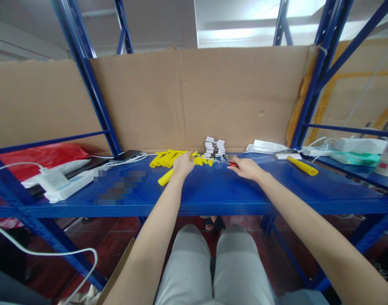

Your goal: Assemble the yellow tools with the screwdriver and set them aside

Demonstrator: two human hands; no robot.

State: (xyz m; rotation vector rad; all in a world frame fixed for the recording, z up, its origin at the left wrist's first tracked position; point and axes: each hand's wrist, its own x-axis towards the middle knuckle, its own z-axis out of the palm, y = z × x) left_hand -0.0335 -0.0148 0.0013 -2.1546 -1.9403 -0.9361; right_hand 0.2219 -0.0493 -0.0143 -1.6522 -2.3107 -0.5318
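Note:
My left hand (182, 164) is closed around a yellow tube (166, 177), whose near end sticks out below the wrist on the left. In my right hand (248, 168) is a red-handled tool (233, 164) with a thin metal shaft or blade, pointing left toward my left hand; its exact kind is too small to make out. Between the hands lie several short yellow pieces (202, 161). More whole yellow tubes (163, 159) lie side by side just left of my left hand. Behind the pieces stands a stack of small white folded items (214, 147).
The blue shelf (225, 190) has a cardboard sheet (219, 93) behind it. A lone yellow tube (302, 166) lies at right, near a white package (266, 146). At left are a white power strip (71, 185), cables and a red bag (44, 159). Blue posts (85, 76) flank the workspace.

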